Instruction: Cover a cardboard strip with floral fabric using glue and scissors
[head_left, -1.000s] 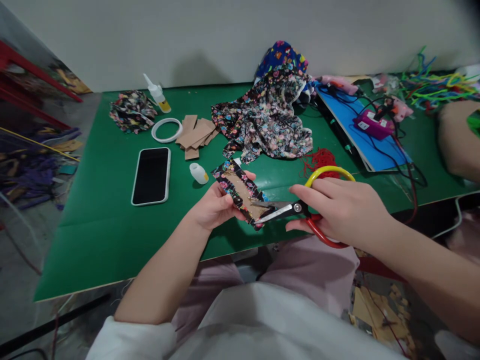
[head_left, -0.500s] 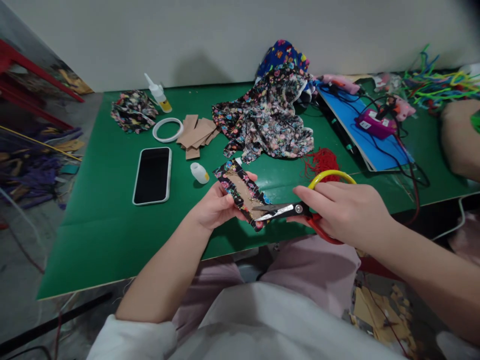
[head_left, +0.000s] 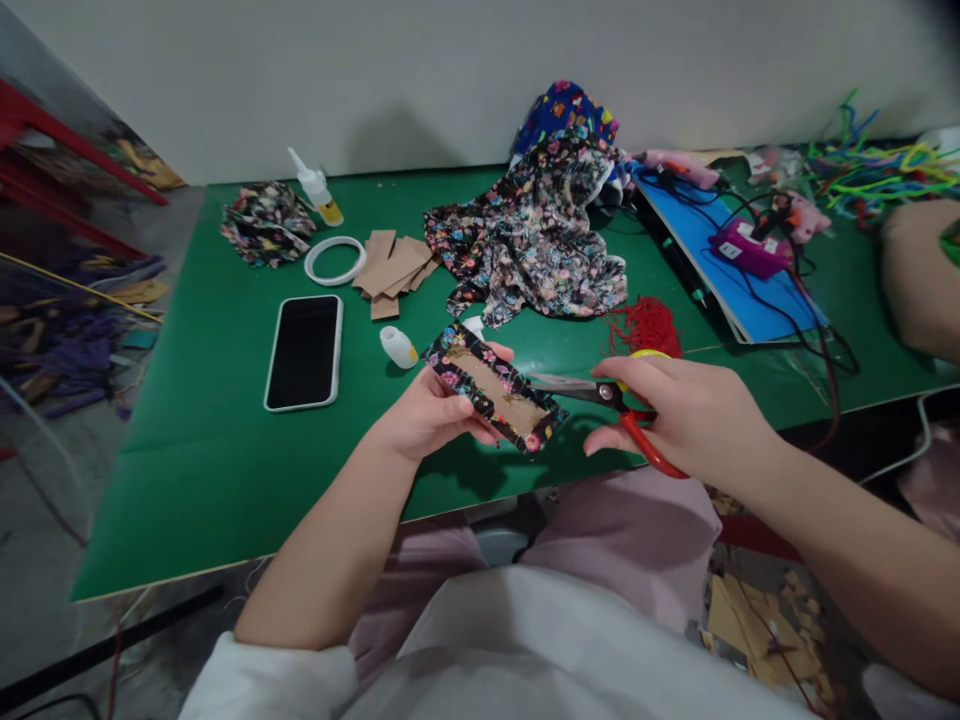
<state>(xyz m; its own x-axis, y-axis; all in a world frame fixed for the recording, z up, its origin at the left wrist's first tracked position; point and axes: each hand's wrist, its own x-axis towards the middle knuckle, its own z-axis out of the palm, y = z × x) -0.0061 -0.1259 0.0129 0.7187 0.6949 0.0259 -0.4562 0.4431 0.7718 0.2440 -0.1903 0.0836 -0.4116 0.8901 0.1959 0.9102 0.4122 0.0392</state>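
Observation:
A cardboard strip edged with dark floral cloth (head_left: 496, 386) is tilted above the front of the green table. My left hand (head_left: 431, 412) grips its left end, thumb on top and fingers beneath. My right hand (head_left: 679, 405) holds scissors with red and yellow handles (head_left: 606, 393). The scissor blades are parted and point left, at the strip's right edge. Behind the strip lies a small white piece (head_left: 474, 326), partly hidden. A small white bottle with a yellow part (head_left: 398, 347) lies just left of the strip.
A phone (head_left: 303, 352), white ring (head_left: 335, 260), glue bottle (head_left: 319, 190) and cardboard strips (head_left: 394, 270) lie to the left. Floral cloth (head_left: 536, 230) is at the back. Red threads (head_left: 646, 325), a blue folder (head_left: 739, 265) and a purple device with cables (head_left: 750, 247) are at right.
The scissors have moved up and right, from over the strip to its right edge, and their blades have opened. The strip has turned slightly in my left hand.

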